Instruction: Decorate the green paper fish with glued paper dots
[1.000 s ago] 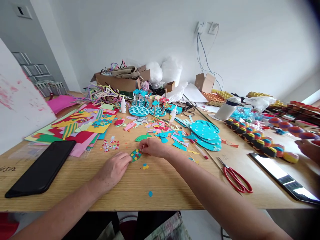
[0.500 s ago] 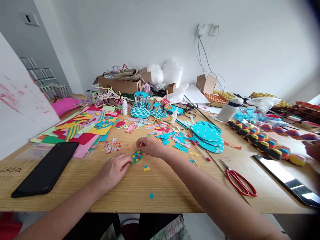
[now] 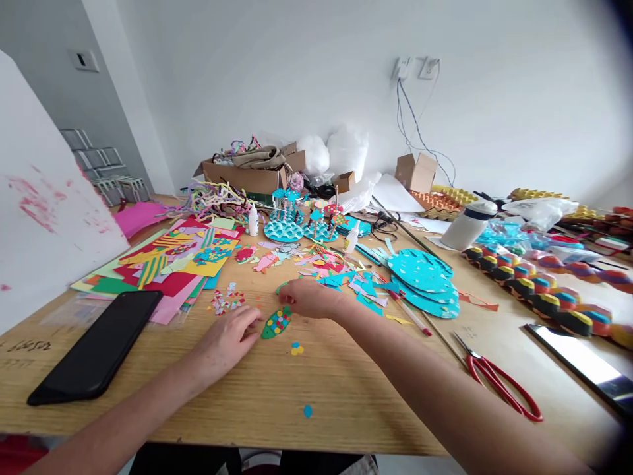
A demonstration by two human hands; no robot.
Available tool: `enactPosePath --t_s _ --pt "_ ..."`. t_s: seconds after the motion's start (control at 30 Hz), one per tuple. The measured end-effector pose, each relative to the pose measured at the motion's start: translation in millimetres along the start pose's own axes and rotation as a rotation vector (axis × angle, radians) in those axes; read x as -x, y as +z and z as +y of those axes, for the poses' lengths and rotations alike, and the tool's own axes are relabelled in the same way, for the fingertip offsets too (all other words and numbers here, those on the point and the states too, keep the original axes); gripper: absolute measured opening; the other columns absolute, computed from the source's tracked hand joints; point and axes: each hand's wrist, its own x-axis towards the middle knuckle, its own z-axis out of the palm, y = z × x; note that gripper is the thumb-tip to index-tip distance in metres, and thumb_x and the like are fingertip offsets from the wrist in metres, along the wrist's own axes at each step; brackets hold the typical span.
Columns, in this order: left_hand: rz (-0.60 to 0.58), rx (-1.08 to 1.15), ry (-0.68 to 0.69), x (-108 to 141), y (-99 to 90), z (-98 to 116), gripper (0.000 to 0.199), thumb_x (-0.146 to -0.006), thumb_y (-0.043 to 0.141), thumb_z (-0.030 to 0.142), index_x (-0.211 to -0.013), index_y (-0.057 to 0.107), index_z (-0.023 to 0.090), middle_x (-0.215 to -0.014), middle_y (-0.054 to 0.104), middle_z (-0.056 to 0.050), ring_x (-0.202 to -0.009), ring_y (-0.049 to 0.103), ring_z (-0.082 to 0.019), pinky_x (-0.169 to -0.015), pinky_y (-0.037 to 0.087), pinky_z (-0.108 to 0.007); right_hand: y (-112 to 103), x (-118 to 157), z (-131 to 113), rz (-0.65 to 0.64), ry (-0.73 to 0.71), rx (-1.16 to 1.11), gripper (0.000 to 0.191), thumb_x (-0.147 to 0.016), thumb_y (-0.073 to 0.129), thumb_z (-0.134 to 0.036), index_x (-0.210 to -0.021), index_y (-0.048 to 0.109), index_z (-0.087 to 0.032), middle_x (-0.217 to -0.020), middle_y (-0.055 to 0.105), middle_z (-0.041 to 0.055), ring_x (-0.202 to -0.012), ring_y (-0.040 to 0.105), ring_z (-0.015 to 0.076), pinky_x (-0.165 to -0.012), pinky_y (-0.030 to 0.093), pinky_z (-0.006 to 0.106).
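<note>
A green paper fish (image 3: 275, 324) with red, yellow and blue dots lies on the wooden table between my hands. My left hand (image 3: 231, 336) rests just left of the fish, its fingers slightly spread and holding nothing I can see. Above the fish's tail is my right hand (image 3: 307, 298), fingers bent down and closed together; a bit of green shows beside them, and what they hold, if anything, is hidden. Small yellow and blue dots (image 3: 297, 349) lie right of the fish, and one blue dot (image 3: 308, 411) sits nearer the front edge.
Coloured paper sheets (image 3: 148, 264) and a black phone (image 3: 99, 346) lie left. Blue paper shapes (image 3: 420, 270), red-handled scissors (image 3: 499, 382), a tablet (image 3: 583, 363) and painted egg-carton strips (image 3: 539, 290) are right. Behind stand glue bottles (image 3: 253, 220) and a cardboard box (image 3: 242, 178).
The view has shifted slightly. My right hand has moved up and right off the fish, and my left hand no longer touches the fish's edge. The other person's hand at the right has left view.
</note>
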Motion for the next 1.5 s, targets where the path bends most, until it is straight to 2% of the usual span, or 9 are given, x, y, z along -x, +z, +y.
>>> enactPosePath --t_s 0.17,0.3,0.57,0.8,1.03,1.17,1.33,1.5 --pt "-0.024 -0.011 -0.010 -11 -4.1 6 0.021 -0.070 0.045 0.006 -0.081 0.057 0.019 -0.077 0.062 -0.003 -0.072 0.058 -0.017 -0.064 0.045 -0.028 -5 2 -8 -0.021 0.000 0.037 0.027 -0.074 0.046 -0.011 -0.095 0.060 -0.019 -0.099 0.063 0.0083 -0.090 0.057 0.0204 -0.066 0.039 0.024" --pt "-0.028 -0.010 -0.008 -15 -4.0 6 0.020 -0.072 0.044 0.007 -0.080 0.058 0.018 -0.079 0.063 -0.003 -0.074 0.058 -0.018 -0.066 0.043 -0.028 -5 2 -10 -0.036 0.005 0.059 0.029 -0.074 0.046 -0.009 -0.099 0.059 -0.018 -0.102 0.062 0.0098 -0.092 0.057 0.0221 -0.067 0.040 0.026" --pt "-0.031 0.032 -0.042 -19 -6.3 6 0.013 -0.074 0.046 0.012 -0.076 0.057 0.018 -0.076 0.063 -0.003 -0.071 0.059 -0.018 -0.064 0.044 -0.027 -6 -1 -10 -0.035 0.022 0.041 0.023 -0.076 0.045 -0.015 -0.091 0.062 -0.016 -0.095 0.064 0.0110 -0.087 0.059 0.0225 -0.063 0.040 0.026" --pt "-0.026 0.101 -0.095 -21 -4.5 -3 0.017 -0.075 0.045 0.016 -0.084 0.059 0.018 -0.086 0.067 -0.005 -0.080 0.062 -0.018 -0.071 0.048 -0.029 -8 1 -8 -0.043 0.082 -0.091 0.016 -0.069 0.053 -0.017 -0.081 0.062 -0.018 -0.083 0.066 0.0043 -0.074 0.060 0.0165 -0.050 0.035 0.019" --pt "-0.047 0.079 -0.099 -28 -4.3 -2 0.020 -0.074 0.044 0.013 -0.083 0.061 0.019 -0.085 0.068 -0.004 -0.081 0.062 -0.019 -0.071 0.048 -0.030 0 4 -4 -0.050 0.161 -0.226 0.019 -0.067 0.054 -0.019 -0.083 0.064 -0.020 -0.079 0.067 -0.0005 -0.069 0.059 0.0116 -0.048 0.036 0.016" --pt "-0.081 0.025 -0.062 -23 -7.1 -1 0.021 -0.068 0.050 0.009 -0.083 0.062 0.019 -0.084 0.067 -0.004 -0.080 0.061 -0.019 -0.072 0.047 -0.031 4 8 -5 -0.062 0.205 -0.228 0.017 -0.065 0.057 -0.025 -0.079 0.066 -0.020 -0.075 0.067 0.0006 -0.066 0.058 0.0137 -0.048 0.035 0.019" --pt "-0.099 -0.035 -0.017 -12 -7.5 -8 0.025 -0.064 0.056 0.011 -0.087 0.060 0.020 -0.093 0.062 -0.006 -0.093 0.057 -0.023 -0.082 0.043 -0.036 8 12 -11 -0.041 0.245 -0.197 0.018 -0.061 0.060 -0.024 -0.077 0.066 -0.018 -0.081 0.066 0.0055 -0.073 0.058 0.0189 -0.049 0.033 0.022" --pt "-0.090 -0.014 -0.010 -11 -5.3 -11 0.024 -0.066 0.054 0.012 -0.086 0.060 0.022 -0.093 0.061 -0.005 -0.095 0.055 -0.023 -0.084 0.042 -0.037 7 17 -17 -0.012 0.265 -0.245 0.014 -0.062 0.057 -0.020 -0.074 0.064 -0.019 -0.079 0.065 0.0041 -0.071 0.057 0.0173 -0.049 0.032 0.022"
